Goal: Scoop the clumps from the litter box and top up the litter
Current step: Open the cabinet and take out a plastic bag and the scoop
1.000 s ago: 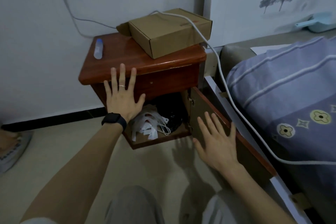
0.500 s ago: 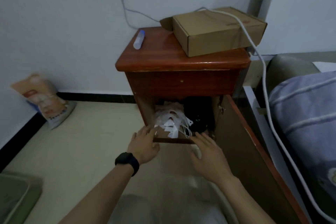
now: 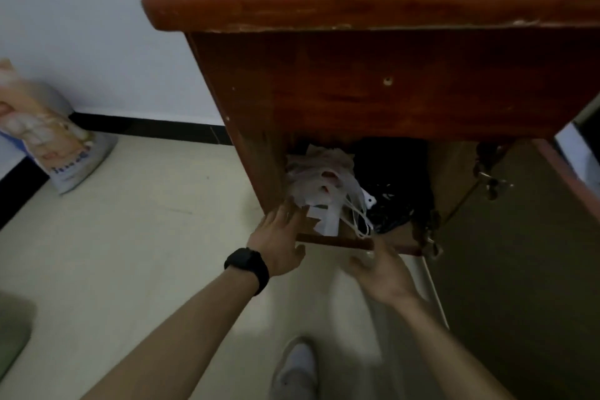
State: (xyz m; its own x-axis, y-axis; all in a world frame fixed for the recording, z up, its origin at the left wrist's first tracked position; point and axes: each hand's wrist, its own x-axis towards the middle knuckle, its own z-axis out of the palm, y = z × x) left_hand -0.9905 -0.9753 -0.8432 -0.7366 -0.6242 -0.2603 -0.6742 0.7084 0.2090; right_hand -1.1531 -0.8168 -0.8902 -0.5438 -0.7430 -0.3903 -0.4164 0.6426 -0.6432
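Both hands empty, fingers spread: left hand at the white plastic bags in the open cabinet, right hand just below its shelf edge. Bags likely light, limp, slippery; pinch the loops. 1 printed sack, probably litter, leans against the wall, well apart; likely heavy, floppy.

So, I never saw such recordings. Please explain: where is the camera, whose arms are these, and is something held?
No machine here: a person works with bare hands, and one camera worn on the head looks down at them. The left hand, wearing a black watch, stretches toward white plastic bags inside the open wooden cabinet; black bags lie beside them. The right hand is open, below the shelf edge. Neither hand holds anything. A printed bag stands by the wall.
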